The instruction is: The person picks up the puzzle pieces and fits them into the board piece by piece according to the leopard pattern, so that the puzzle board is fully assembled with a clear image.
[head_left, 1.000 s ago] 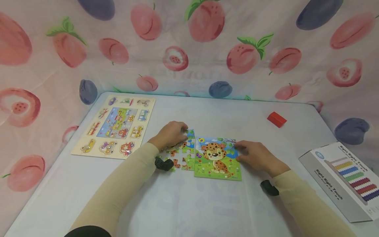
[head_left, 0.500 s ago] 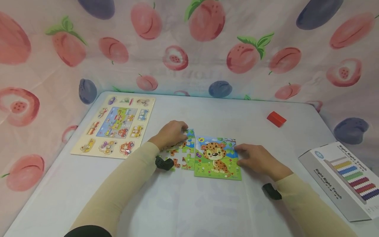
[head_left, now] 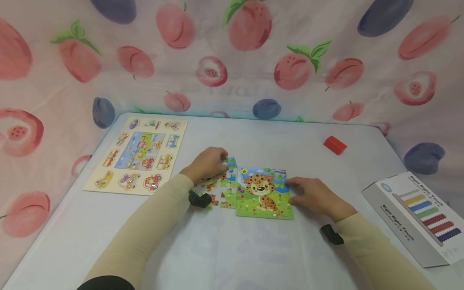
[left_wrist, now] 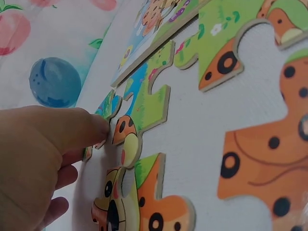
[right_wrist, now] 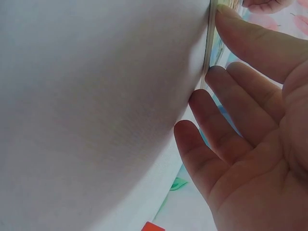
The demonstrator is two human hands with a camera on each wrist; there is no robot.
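Here, patterned drapes [head_left: 250,68] border white tabletop [head_left: 268,249], left hand [head_left: 208,164] pinching jigsaw piece [head_left: 231,162], right hand [head_left: 316,196], relaxed, touching board [head_left: 264,193].

The right hand [right_wrist: 269,163] touches the edge of a thin board [right_wrist: 210,41] on a white surface [right_wrist: 96,110].

The left hand [head_left: 206,164] covers part of the puzzle pieces [head_left: 228,198] beneath it, and its fingertips are hidden, so whether they pinch a piece cannot be told. In the left wrist view, several pieces run off the right and bottom edges. The leopard board [head_left: 266,201] bears tiny print in its near right corner, too small to read. In the right wrist view, the red block [right_wrist: 152,226] is cut off, leaving one corner.
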